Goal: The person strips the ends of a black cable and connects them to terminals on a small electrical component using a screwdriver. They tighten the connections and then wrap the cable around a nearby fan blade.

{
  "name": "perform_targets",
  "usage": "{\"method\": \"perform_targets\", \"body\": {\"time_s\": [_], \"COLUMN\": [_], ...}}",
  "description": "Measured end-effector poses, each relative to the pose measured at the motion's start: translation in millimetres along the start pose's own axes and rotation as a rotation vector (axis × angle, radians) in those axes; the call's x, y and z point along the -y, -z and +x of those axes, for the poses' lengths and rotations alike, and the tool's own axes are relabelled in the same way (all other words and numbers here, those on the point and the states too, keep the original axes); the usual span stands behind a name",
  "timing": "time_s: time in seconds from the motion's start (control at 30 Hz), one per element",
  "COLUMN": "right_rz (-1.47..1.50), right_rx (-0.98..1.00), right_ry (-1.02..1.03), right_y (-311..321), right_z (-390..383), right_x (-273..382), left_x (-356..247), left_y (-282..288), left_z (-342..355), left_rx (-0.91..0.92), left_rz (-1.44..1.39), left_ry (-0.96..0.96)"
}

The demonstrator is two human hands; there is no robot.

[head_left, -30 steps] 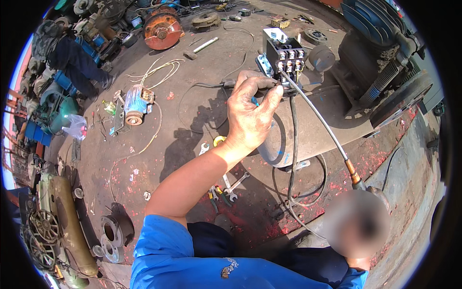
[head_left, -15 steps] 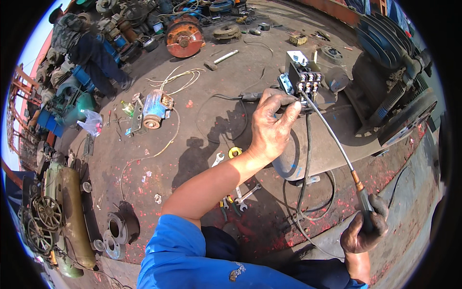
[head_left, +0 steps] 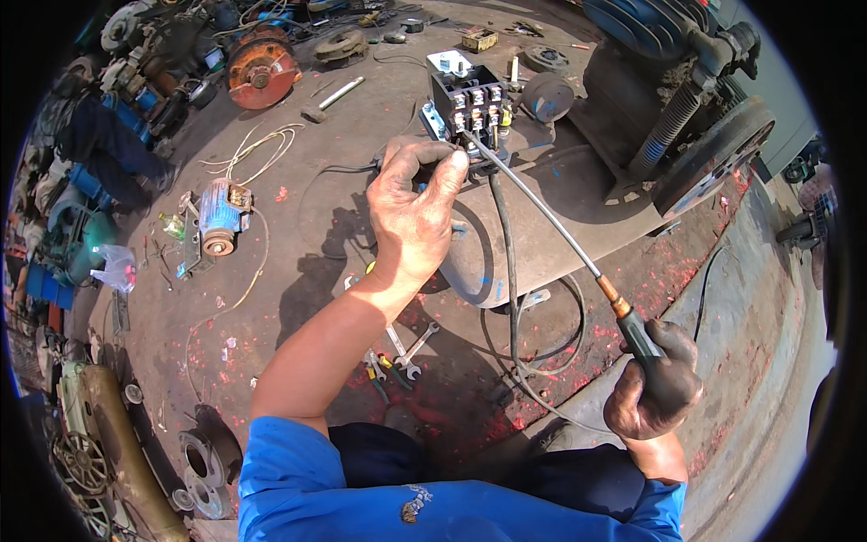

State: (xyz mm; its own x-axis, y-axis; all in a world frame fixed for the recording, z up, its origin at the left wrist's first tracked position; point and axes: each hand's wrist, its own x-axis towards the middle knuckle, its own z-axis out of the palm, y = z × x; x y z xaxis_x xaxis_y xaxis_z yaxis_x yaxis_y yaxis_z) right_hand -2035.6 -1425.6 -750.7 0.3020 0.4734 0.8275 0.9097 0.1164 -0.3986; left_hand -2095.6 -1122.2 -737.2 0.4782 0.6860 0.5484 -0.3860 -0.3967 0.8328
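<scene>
A black electrical contactor point(head_left: 470, 96) with rows of metal screw terminals is mounted above a grey tank point(head_left: 564, 212). My left hand point(head_left: 411, 208) is at its lower edge, thumb and forefinger pinched together; what lies between them is too small to make out. My right hand point(head_left: 664, 393) is wrapped round the dark handle of a long screwdriver point(head_left: 562, 237). The shaft slants up to the left, and its tip meets the contactor's lower terminals beside my left fingertips. A dark cable point(head_left: 508, 253) hangs from below the contactor, past the tank's front.
A ribbed compressor point(head_left: 623, 81) with a flywheel point(head_left: 718, 163) stands at right. Wrenches point(head_left: 417, 348) and green-handled pliers point(head_left: 388, 375) lie on the ground before me. A small blue motor point(head_left: 219, 217), a hammer point(head_left: 332, 99) and a person's legs point(head_left: 108, 144) are to the left.
My view has swung right, so the scene sits further left. My left hand keeps its pinch by the terminals. The screwdriver tip stays at the contactor, with my right hand still round its handle.
</scene>
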Motion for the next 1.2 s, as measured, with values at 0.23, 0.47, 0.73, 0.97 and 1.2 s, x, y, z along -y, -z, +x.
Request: {"method": "perform_targets", "body": {"time_s": [0.23,0.47,0.73,0.97,1.2], "right_rz": [0.027,0.155,0.179,-0.208,-0.294], "right_rx": [0.002,-0.069,-0.115,0.147,-0.034], "right_ry": [-0.002,-0.12,-0.17,0.05,-0.006], "right_y": [-1,-4,-3,30,18], "right_z": [1,7,1,12,28], "right_x": [2,2,1,13,29], "left_x": [0,2,-5,-5,-14], "left_y": [3,2,-2,-3,-13], "left_z": [0,1,-2,2,5], "left_rx": [0.003,0.004,-0.017,-0.06,-0.109], "left_rz": [0.024,0.006,-0.019,-0.073,-0.162], "left_ry": [-0.011,-0.023,0.019,0.152,0.193]}}
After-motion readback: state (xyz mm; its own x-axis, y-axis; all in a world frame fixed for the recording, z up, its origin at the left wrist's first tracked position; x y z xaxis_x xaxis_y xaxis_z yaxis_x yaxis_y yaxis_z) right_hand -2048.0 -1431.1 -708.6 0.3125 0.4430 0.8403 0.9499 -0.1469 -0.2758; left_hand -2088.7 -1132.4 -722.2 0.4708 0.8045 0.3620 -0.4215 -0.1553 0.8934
